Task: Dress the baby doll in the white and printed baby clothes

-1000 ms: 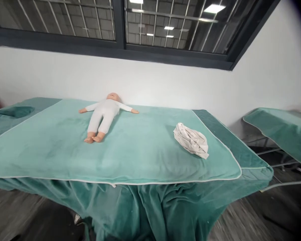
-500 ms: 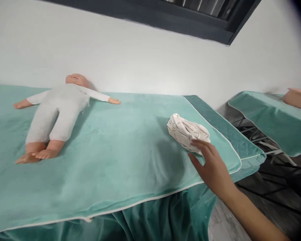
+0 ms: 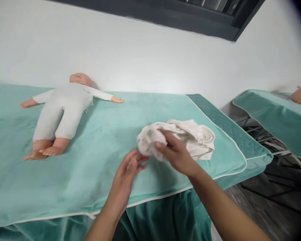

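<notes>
Change noted at the white cloth [image 3: 200,142], which is located well to the right of the doll [image 3: 61,110] on the green bed cover [image 3: 100,134]. Half a second earlier, only one hand was in view, reaching for a compact bundle; both hands are now brought to it, and the bundle is found pulled out longer, with its near left part drawn towards the doll's side.

That left part is gripped by the right hand [image 3: 179,155] — thumb and fingers closed on the folds. The left hand [image 3: 124,169] is held between the doll and the cloth, nearer the front edge than the doll's feet, with fingers partly curled and no firm grip seen (whether the cloth is touched by the fingertips cannot be told). The cloth's right part, farthest from the doll, is left heaped and creased on the cover.

The doll itself is undisturbed: laid on its back, white-suited, arms spread, feet towards the front edge. By judgement, the cloth has been passed from being reached for to being handled — opened or sorted at one end only. Its overall shape is not shown, being bunched and slightly blurred at the gripped end.
</notes>
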Tool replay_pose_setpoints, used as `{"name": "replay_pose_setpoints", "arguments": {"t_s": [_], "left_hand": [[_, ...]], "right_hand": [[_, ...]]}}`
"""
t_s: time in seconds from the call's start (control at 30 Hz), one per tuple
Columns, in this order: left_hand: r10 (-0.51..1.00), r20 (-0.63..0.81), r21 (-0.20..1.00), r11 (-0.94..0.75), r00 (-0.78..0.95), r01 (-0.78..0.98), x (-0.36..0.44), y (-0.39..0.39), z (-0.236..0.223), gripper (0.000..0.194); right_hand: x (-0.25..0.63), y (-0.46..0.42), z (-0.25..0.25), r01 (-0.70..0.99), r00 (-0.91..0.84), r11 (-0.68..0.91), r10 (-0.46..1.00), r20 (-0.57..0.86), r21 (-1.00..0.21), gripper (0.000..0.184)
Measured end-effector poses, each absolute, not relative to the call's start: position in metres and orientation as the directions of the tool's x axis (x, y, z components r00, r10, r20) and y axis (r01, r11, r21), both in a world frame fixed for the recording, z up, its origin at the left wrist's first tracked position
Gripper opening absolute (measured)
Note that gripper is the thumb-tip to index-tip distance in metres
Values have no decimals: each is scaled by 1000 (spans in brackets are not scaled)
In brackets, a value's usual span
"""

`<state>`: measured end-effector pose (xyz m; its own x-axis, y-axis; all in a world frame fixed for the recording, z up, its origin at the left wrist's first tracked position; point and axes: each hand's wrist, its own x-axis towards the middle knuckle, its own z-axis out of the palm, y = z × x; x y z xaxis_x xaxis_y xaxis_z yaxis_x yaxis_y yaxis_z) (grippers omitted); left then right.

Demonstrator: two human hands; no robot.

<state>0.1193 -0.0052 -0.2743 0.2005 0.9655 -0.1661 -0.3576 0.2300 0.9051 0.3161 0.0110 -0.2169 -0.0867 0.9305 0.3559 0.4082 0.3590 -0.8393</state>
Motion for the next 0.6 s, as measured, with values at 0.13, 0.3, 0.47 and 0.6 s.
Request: {"name": "replay_pose_setpoints", "arguments": {"t_s": [0.13,0.3,0.47,0.6], "left_hand": [[916,-210,752,375,342,-542,144,31,-263,47],[934,-268,704,356,234,-614,121,51,-264,39],[936,-350,614,255,32,-747,86,71,-254,27],[978,-149,748,14,-146,-664,66,76,-243,28]], "right_hand": [[292,-11,-220,390,-442,472,849,289,-791,17],[333,-20,-266,860,-88,317,865,494,-401,41],[407,-3,-297,992,123,-87,838,532,-93,40],[441,8,-299,989,140,-140,855,500,-38,25]]}}
